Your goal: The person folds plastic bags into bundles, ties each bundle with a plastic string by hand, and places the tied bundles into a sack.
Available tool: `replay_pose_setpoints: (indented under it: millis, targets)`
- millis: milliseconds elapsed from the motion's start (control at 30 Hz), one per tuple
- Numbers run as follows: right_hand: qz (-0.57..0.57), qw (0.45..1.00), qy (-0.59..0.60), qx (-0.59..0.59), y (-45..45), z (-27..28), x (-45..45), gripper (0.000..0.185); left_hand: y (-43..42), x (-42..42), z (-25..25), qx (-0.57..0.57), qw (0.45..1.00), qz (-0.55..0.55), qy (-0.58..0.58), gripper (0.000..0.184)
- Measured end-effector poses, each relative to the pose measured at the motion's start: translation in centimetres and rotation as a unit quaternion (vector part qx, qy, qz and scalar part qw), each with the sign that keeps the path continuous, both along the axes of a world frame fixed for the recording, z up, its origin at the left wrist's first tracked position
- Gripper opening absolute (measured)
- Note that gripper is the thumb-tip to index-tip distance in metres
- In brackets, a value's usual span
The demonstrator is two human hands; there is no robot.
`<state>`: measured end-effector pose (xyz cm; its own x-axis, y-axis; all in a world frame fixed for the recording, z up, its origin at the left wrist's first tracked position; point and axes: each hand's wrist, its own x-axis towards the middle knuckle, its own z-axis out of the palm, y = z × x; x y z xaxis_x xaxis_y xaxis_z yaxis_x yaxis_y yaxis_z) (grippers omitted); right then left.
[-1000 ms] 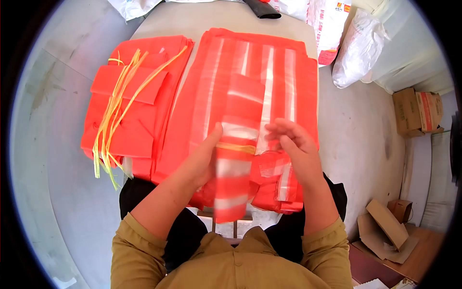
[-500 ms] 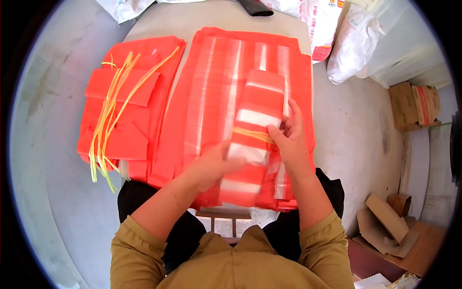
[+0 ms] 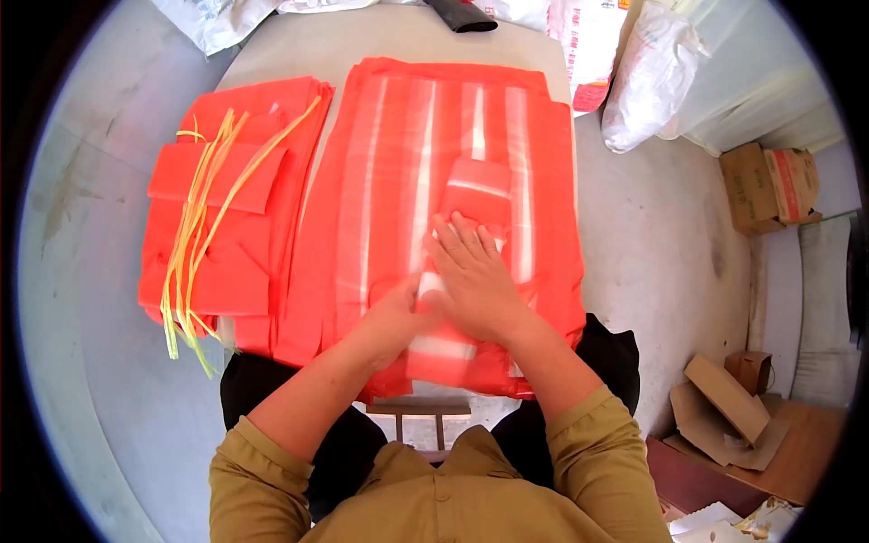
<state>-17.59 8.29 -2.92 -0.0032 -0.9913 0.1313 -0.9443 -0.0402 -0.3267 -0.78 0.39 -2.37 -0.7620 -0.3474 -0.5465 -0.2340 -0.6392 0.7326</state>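
A folded bundle of red-and-white striped plastic bags [image 3: 478, 176] lies lengthwise on a wide stack of flat striped plastic bags [image 3: 380, 154]. My right hand [image 3: 475, 281] rests palm down across the bundle's middle, fingers stretched out and slightly apart. Close by on the left is my left hand [image 3: 394, 317], at the bundle's left edge; its fingers are blurred and partly hidden. The middle of the bundle is covered by my right hand, so no yellow tie shows there.
Left of the stack is a pile of folded red plastic [image 3: 213, 240] with several yellow ties [image 3: 195, 235] across it. White sacks [image 3: 652, 77] stand beyond the table [image 3: 299, 50]. Cardboard boxes [image 3: 769, 190] are at the right, and an opened carton [image 3: 724, 416] lies lower right.
My right hand has moved from pinching near the yellow tie at the bundle's right side to lying flat over its middle. The tie is now hidden. The bundle appears slightly lower and further left.
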Motion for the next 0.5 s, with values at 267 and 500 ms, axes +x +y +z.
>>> replay_pose_setpoints:
  millis: [267,500]
  targets:
    - [-0.120,0.929,-0.349,0.025,0.4,-1.1,-2.6,0.062,0.0,-0.1,2.3,-0.004,1.000,-0.010,-0.002,0.059]
    - [-0.306,0.644,-0.695,-0.097,4.2,3.3,-0.9,0.079,0.8,-0.2,3.9,0.043,0.995,0.016,0.087,0.067]
